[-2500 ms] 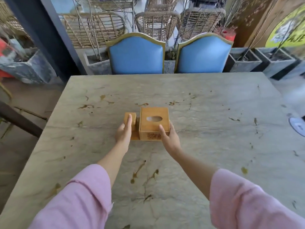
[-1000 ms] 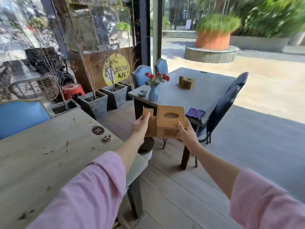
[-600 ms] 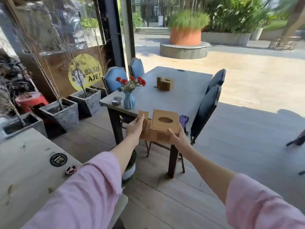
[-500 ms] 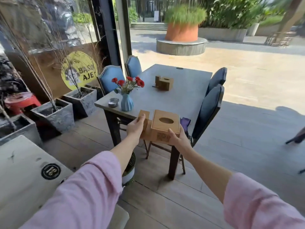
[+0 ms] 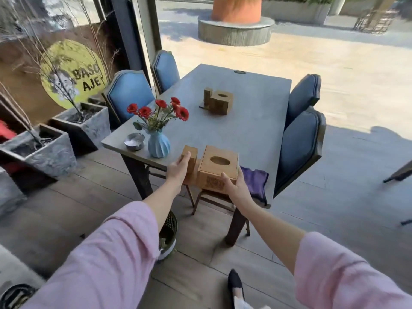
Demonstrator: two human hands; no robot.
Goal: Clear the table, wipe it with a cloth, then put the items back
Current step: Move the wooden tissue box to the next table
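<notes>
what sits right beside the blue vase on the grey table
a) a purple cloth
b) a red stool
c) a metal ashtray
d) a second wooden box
c: the metal ashtray stands just left of the vase at the table's near corner, while the cloth and the second box lie apart from it.

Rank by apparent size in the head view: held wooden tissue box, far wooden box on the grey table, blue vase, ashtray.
1. held wooden tissue box, partly because it is nearest the camera
2. far wooden box and blue vase: too alike to rank
3. ashtray
</notes>
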